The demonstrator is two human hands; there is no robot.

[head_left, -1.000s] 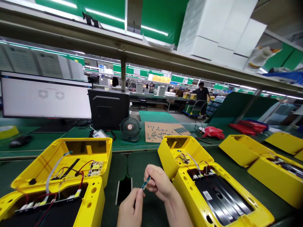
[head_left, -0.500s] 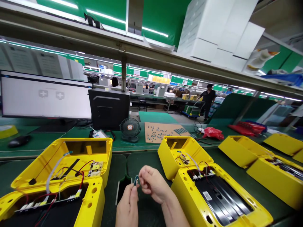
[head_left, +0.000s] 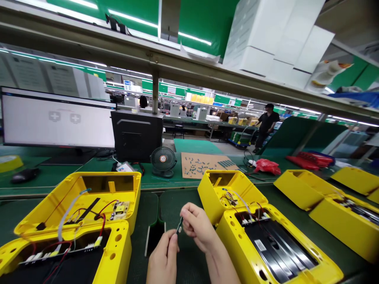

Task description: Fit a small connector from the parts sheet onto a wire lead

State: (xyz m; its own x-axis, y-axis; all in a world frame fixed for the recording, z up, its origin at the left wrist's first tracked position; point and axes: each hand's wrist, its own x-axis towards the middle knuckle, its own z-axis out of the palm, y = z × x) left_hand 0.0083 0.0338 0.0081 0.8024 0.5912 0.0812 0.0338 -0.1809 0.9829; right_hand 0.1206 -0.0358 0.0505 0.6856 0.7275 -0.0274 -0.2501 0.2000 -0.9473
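Between my hands is a small green circuit board [head_left: 179, 227] with a pale connector on it. My left hand [head_left: 164, 254] pinches its lower end between thumb and forefinger. The fingers of my right hand [head_left: 196, 225] are closed on its upper end. To the left stands an open yellow case [head_left: 124, 236] with wires, a ribbon cable and a power board inside. On the right, another open yellow case [head_left: 227, 236] holds a black ribbed block with a white label. Both hands are in the gap between these two cases.
A cardboard sheet [head_left: 195, 173] bears many small green boards. Beside it stand a small black fan [head_left: 163, 159], a black computer case [head_left: 137, 136] and a monitor [head_left: 56, 122]. More yellow cases [head_left: 299, 189] line the right. A person [head_left: 266, 124] stands by a trolley beyond.
Both hands have shifted slightly right. My right hand's fingertips have closed on the board's upper end, where they were beside it before. The person in the background has moved a little right.
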